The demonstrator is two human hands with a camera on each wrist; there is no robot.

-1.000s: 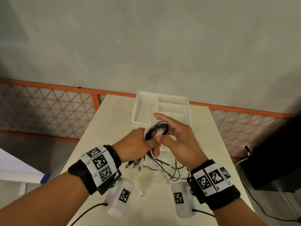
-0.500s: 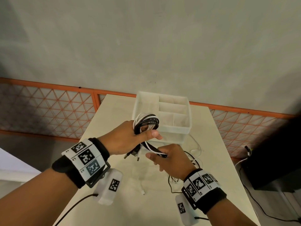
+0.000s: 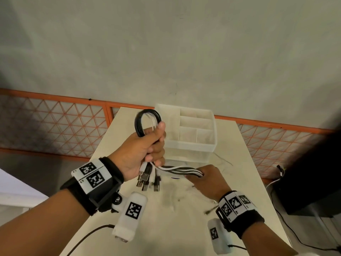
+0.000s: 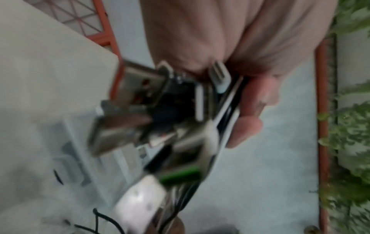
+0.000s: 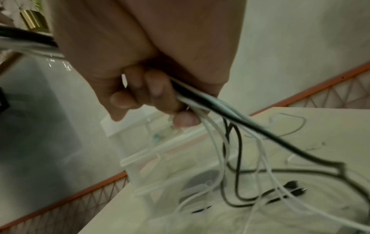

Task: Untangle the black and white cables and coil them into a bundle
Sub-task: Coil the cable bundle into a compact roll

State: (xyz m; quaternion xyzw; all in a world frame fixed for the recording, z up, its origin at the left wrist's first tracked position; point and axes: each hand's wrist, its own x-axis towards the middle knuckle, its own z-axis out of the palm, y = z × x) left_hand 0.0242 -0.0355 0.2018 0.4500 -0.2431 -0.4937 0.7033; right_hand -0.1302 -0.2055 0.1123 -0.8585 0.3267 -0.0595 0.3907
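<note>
My left hand [image 3: 147, 145] grips a coil of black and white cables [image 3: 145, 121] above the table; the loop sticks up past my thumb. Several USB plugs [image 3: 147, 180] hang below that fist, and they fill the blurred left wrist view as metal plugs [image 4: 140, 118]. A flat band of black and white cable strands [image 3: 177, 169] runs tight from the left fist to my right hand [image 3: 204, 178], which grips them lower and to the right. In the right wrist view the loose cable tails [image 5: 250, 166] drop from my right fingers [image 5: 160, 95] onto the table.
A translucent white divided organiser box [image 3: 191, 145] stands on the beige table [image 3: 166, 228] just behind my hands. Behind the table runs an orange lattice fence [image 3: 55, 126]. A dark box [image 3: 313, 182] with trailing wires sits off the table's right edge.
My left hand has lifted the coil up and to the left. My right hand has slid right along the strands, pulling them taut between the two hands.
</note>
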